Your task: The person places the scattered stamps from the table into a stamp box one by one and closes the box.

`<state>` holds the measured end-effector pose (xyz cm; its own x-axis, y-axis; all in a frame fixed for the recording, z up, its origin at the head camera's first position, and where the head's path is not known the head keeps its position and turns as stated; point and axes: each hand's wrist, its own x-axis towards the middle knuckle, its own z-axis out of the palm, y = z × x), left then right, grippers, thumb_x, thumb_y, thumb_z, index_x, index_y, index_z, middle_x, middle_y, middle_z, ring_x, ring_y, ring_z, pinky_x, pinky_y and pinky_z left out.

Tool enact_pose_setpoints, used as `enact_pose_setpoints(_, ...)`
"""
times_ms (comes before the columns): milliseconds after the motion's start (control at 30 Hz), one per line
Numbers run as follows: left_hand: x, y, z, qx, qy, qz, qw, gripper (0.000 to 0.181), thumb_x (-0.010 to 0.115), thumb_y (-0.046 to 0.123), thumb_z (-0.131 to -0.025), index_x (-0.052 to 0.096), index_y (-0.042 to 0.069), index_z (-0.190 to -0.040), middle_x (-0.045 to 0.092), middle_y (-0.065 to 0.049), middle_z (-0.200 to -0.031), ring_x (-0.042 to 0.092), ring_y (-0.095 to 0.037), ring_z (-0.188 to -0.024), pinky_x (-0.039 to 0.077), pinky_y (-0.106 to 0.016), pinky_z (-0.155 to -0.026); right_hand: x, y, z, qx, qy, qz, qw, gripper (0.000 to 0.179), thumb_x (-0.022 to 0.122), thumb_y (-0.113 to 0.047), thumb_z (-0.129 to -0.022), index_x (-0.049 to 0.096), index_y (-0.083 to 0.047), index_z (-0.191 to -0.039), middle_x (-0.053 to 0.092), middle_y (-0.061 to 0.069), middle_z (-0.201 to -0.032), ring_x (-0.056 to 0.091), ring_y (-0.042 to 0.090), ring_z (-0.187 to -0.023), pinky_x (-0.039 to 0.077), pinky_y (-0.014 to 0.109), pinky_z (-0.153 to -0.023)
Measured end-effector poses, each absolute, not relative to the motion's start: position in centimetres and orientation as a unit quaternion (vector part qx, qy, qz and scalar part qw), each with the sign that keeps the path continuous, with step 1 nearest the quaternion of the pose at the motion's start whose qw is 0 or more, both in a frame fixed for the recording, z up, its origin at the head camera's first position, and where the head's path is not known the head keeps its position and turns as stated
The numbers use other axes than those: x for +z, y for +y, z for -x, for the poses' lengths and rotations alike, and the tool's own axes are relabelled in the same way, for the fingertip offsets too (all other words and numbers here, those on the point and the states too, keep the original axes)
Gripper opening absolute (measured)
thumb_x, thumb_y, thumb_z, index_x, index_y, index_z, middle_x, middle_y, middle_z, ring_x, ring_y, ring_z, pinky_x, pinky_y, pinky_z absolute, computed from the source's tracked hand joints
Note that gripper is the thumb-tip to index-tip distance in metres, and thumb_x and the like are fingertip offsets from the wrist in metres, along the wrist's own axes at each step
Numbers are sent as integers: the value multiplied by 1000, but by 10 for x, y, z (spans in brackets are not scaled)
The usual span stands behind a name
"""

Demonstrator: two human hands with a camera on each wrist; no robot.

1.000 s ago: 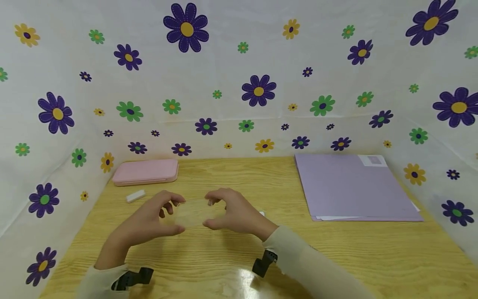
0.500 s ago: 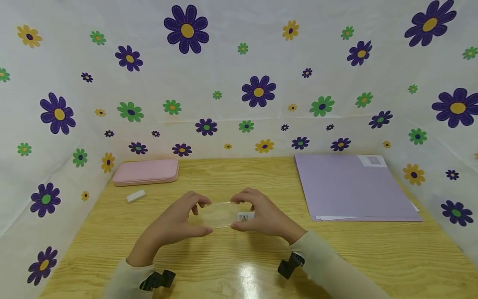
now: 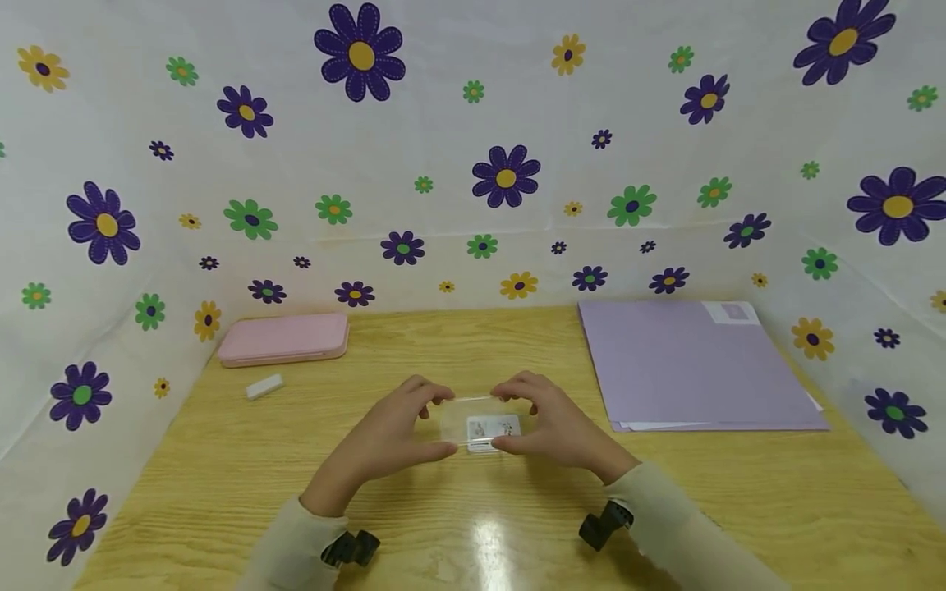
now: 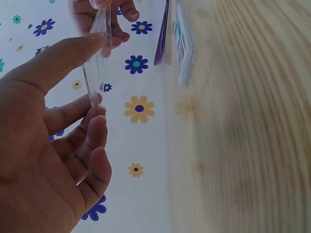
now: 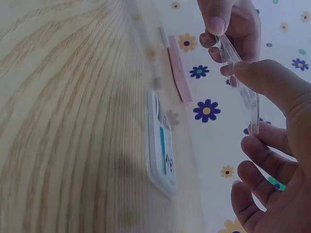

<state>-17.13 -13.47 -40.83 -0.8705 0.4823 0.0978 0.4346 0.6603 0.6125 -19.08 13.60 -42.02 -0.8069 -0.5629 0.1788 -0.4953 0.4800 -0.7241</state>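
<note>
A clear plastic lid (image 3: 454, 420), shallow and rectangular, is held level above the table by both hands. My left hand (image 3: 395, 428) pinches its left end, thumb on the near edge and fingertips on the far edge. At the right end, my right hand (image 3: 556, 427) pinches it the same way. Beneath the lid lies a flat white case (image 3: 482, 428) with printed pictures on top, partly seen through the plastic. In the right wrist view this white case (image 5: 163, 150) rests on the wood, apart from the clear lid (image 5: 248, 97).
A pink pencil case (image 3: 284, 339) lies at the back left, with a white eraser (image 3: 264, 387) in front of it. Lilac folders (image 3: 687, 365) with papers inside lie at the back right. Flowered cloth (image 3: 436, 148) encloses the table's back and sides.
Both hands have carried the clear lid to the right, from left of the white case to over it. The case, mostly hidden by the right hand before, now shows through the lid.
</note>
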Motion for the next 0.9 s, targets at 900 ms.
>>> enact_pose_setpoints(900,-428,-104,195,269,925,-248,100,59,85,29,-78,61,11,-128,57,-1,-111,56,-17,-96,48,-36,-82,-443,153,206,-348,891,274,98,58,85,-31,-78,62,-10,-127,57,0,-116,51,18,-106,41,44,-96)
